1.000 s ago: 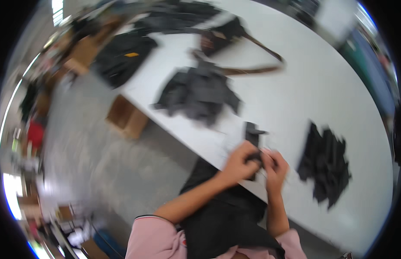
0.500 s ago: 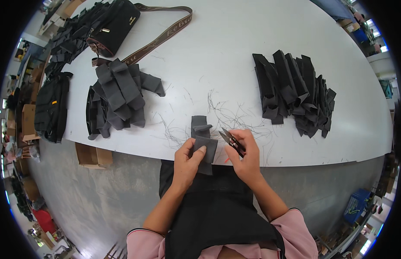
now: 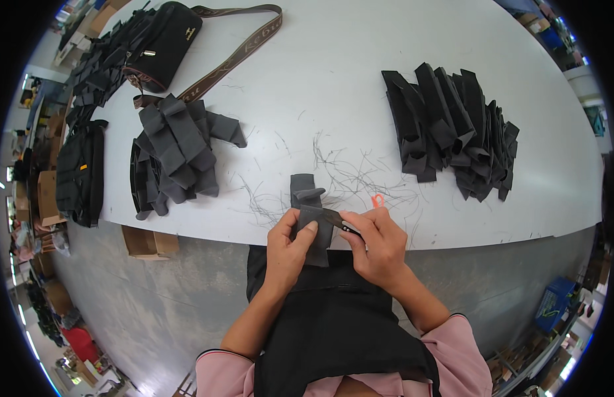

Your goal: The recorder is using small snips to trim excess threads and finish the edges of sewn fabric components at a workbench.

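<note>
The left hand (image 3: 287, 241) pinches a folded dark grey strip (image 3: 312, 217), thumb on top; the right hand (image 3: 381, 245) is wrapped around small black snips (image 3: 340, 222), their tip at the strip's edge just right of the left hand. The step looks like trimming at that edge; the next move calls for a steady left pinch and a careful squeeze, sparing the fabric. Beyond both hands, loose threads (image 3: 350, 177) litter the desk (image 3: 333, 79), with strip piles farther out, left (image 3: 178, 149) and right (image 3: 446, 126).
</note>
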A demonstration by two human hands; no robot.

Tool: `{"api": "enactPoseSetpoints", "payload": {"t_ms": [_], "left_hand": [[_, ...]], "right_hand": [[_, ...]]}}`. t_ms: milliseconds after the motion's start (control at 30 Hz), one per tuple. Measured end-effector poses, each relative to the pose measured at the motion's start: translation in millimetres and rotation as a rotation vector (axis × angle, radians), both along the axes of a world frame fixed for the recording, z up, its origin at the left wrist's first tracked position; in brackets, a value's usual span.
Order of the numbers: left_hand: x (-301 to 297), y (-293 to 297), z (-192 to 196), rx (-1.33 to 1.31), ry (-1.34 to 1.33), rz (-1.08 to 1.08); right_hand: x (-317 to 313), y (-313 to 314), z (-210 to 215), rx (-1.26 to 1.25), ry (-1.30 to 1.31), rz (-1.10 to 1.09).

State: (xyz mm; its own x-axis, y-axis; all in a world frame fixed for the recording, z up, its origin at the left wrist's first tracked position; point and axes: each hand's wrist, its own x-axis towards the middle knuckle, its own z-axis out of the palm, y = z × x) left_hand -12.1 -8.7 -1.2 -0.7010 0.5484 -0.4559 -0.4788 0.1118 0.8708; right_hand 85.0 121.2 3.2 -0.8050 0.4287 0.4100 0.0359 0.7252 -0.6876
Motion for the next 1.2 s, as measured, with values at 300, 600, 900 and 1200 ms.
{"api": "enactPoseSetpoints", "payload": {"t_ms": [300, 600, 900, 1200], "left_hand": [[1, -1, -3, 0.015, -0.037, 0.005], [0, -3, -4, -0.02, 0.026, -0.047], [3, -1, -4, -0.131, 0.218, -0.138], [3, -1, -7, -0.127, 0.23, -0.138]], "right_hand": [[3, -2, -5, 0.042, -0.015, 0.02], [4, 2, -5, -0.159, 0.015, 0.016], [-4, 4, 2, 0.12, -0.017, 0.088], [-2, 0, 1, -0.001, -0.067, 0.075]]}}
